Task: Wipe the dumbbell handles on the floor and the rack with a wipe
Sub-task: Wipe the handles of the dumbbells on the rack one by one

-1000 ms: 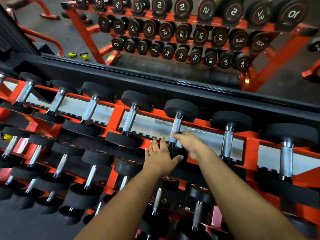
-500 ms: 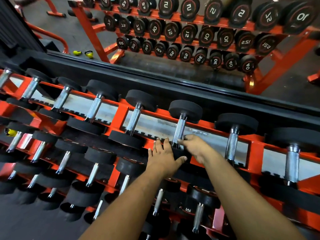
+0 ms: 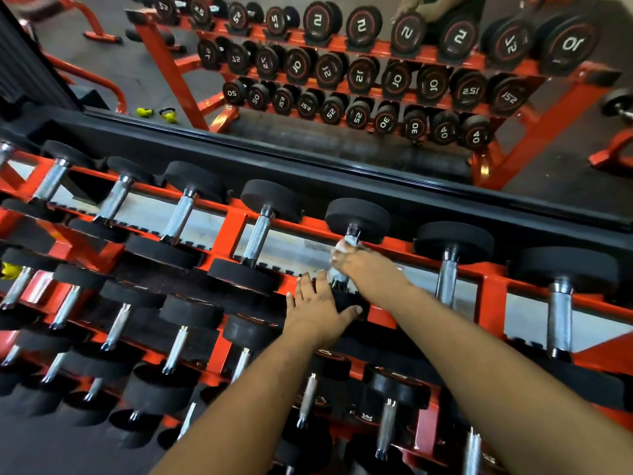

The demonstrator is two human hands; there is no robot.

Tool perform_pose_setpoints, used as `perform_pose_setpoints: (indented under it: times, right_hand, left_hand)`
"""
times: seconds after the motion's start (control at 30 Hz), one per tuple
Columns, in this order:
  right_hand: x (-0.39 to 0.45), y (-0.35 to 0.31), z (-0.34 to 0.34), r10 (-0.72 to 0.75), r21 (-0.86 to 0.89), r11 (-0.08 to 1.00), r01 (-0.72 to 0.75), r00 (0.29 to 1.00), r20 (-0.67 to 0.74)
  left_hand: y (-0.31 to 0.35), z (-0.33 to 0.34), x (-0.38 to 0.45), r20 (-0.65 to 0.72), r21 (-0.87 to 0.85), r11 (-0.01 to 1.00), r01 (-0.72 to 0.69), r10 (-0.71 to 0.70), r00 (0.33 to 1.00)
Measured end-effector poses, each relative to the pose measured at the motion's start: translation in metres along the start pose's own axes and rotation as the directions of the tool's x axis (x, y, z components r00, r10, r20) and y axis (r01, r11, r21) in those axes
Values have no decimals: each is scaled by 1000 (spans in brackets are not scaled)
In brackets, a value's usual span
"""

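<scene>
Curled around the chrome handle (image 3: 345, 257) of one top-tier dumbbell, the right hand (image 3: 366, 265) holds a white wipe (image 3: 342, 246) against the metal near the far head (image 3: 358, 219). The handle's long axis runs away from the person, from near head to far head, so any stroke must follow that line. With fingers straight, the left hand (image 3: 320, 308) rests flat on the near head (image 3: 346, 299), bracing it on the orange rack (image 3: 229, 234). Neighbouring handles lie just beside, to the right.
</scene>
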State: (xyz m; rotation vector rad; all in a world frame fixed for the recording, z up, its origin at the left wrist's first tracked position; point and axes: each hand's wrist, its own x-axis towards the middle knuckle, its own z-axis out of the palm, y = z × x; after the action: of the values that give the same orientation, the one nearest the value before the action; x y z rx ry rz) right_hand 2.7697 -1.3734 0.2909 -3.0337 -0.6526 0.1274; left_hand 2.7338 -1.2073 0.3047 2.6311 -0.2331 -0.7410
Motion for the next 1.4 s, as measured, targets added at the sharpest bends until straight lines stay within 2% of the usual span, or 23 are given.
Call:
perform_pose_setpoints:
  times: [0.07,0.13,0.23,0.3,0.37,0.43,0.5,0.6,0.67,0.73,0.77,0.83,0.9,0.93,1.03,1.07,1.13,1.27,1.33,1.4]
  right_hand:
    - [-9,5,4,-129,37,991,129,992,5]
    - [-27,7,-3,-152,59,987,149,988,38]
    - [-61,0,-17,-11,120,993,-6,991,137]
    - [-81,-9,-18,190,322,925,-201,980,65]
    - [-95,-17,-20,476,604,711,-360,879,-37]
    - [-105,-28,-22,592,745,579,-332,799,-104]
    - [-121,-44,-31,659,870,415,-266,747,-86]
    - [-143,-67,-45,745,990,36,-138,664,66]
    - [-158,-83,-54,753,981,-180,-65,633,180]
    - [-176,-100,-63,731,954,-301,-7,641,235]
    - [-183,-106,-65,721,948,-320,9,652,237]
    - [-199,-119,-66,721,956,-294,15,660,212]
    - [-213,-131,-65,753,979,-201,-12,638,163]
    - [-217,-135,-63,776,992,-121,-32,620,115]
    - [-231,-155,-67,814,955,271,-116,557,-163]
    - [-236,-162,-70,791,919,372,-129,562,-242]
    - [-243,-179,-78,721,861,489,-139,619,-310]
    - [-253,-208,-85,644,836,519,-178,724,-246]
    - [-255,-221,-88,657,817,541,-197,705,-266]
    - [-259,-234,-94,690,842,512,-166,664,-289]
  left_hand:
    - [-1,2,3,-21,-3,1000,-6,6,1000]
    - [0,2,1,-27,-11,1000,-8,7,1000]
    - [1,4,-7,-18,-3,1000,-1,1,1000]
    - [3,3,-13,-17,6,1000,13,-13,1000]
    - [6,2,-21,-49,-11,999,30,-30,998]
    - [11,4,-33,-102,-58,998,17,-23,995]
    - [18,9,-53,-182,-135,990,-37,12,983]
    - [29,19,-82,-308,-267,946,-185,98,946]
    - [38,21,-105,-307,-468,842,-267,129,943]
    - [49,20,-132,-280,-646,707,-288,131,951]
    - [51,19,-142,-263,-691,666,-280,128,956]
    - [49,20,-157,-224,-749,614,-249,119,967]
    - [45,19,-173,-191,-797,564,-217,106,976]
    - [44,16,-179,-183,-819,535,-209,101,978]
    - [40,11,-204,-169,-866,459,-198,105,980]
    - [39,10,-212,-161,-876,438,-201,128,979]
    - [31,9,-227,-143,-897,394,-201,172,975]
    - [7,6,-241,-142,-933,296,-204,215,966]
    - [-5,4,-247,-149,-938,272,-214,242,959]
    - [-12,3,-254,-148,-945,247,-215,264,953]
